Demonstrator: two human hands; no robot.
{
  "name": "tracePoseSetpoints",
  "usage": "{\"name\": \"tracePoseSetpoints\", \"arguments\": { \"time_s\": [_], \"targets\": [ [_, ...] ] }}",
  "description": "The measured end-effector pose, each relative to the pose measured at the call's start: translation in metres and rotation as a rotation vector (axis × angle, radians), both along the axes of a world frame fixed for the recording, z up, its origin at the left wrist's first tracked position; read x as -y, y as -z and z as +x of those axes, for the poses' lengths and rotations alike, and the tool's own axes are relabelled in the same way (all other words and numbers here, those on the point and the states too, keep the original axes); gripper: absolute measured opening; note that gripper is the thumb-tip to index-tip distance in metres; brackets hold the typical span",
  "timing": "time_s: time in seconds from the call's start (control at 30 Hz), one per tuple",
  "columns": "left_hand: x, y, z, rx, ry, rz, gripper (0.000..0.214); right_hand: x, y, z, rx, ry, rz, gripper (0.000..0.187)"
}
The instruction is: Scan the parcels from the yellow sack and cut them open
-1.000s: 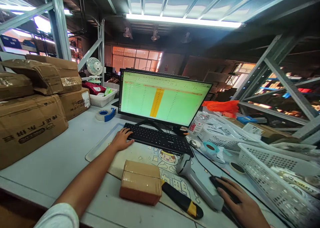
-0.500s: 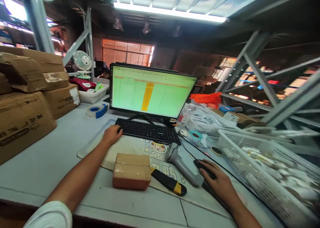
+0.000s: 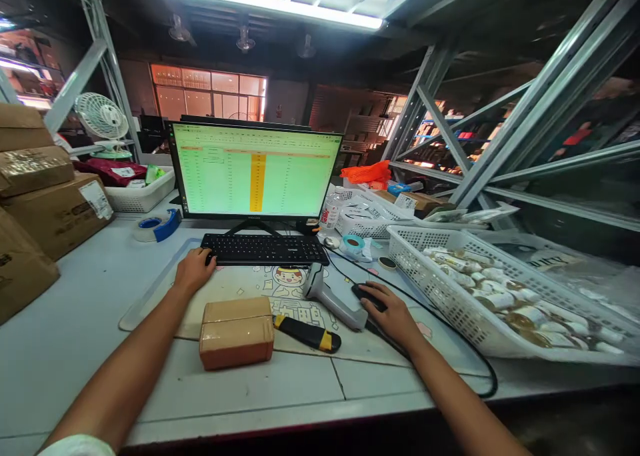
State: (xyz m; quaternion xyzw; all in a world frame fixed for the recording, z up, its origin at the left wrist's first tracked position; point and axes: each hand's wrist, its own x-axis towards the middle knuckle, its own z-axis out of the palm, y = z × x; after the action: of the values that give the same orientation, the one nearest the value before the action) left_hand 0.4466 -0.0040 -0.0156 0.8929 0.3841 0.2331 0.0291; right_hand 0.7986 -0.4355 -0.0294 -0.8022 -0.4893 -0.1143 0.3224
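My left hand point(image 3: 192, 270) rests at the left end of the black keyboard point(image 3: 265, 250), fingers on the keys and holding nothing. A dark computer mouse point(image 3: 370, 297) lies under my right hand point(image 3: 393, 314), whose fingers curve over it. Between my arms sits a small taped cardboard box point(image 3: 237, 333). Just right of the box is a black and yellow utility knife point(image 3: 307, 334). Beyond the knife, a grey barcode scanner point(image 3: 335, 301) lies on the printed desk mat point(image 3: 165, 296). The monitor point(image 3: 215, 183) behind the keyboard displays a spreadsheet with one yellow column.
Cardboard boxes point(image 3: 55, 209) are stacked at the left, near a blue tape dispenser point(image 3: 159, 227). On the right stands a white basket point(image 3: 430, 296) of small wrapped items. A black cable point(image 3: 450, 323) curves beside my right arm. Metal shelf posts point(image 3: 420, 103) rise behind.
The view has swung to the right, so the desk items appear further left and more of the basket shows. Both hands stay on the keyboard and mouse.
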Motion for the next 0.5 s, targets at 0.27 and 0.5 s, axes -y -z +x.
{"name": "tracePoseSetpoints", "arguments": {
  "time_s": [0.27,0.5],
  "targets": [
    [0.0003,-0.0003,-0.0017,0.047,0.026,0.012,0.039,-0.0001,-0.0022,-0.0021,-0.004,0.011,0.007,0.043],
    [0.0017,0.0008,-0.0001,0.066,0.041,0.024,0.035,0.0009,0.0028,0.0055,0.024,-0.021,0.014,0.045]
  ]
}}
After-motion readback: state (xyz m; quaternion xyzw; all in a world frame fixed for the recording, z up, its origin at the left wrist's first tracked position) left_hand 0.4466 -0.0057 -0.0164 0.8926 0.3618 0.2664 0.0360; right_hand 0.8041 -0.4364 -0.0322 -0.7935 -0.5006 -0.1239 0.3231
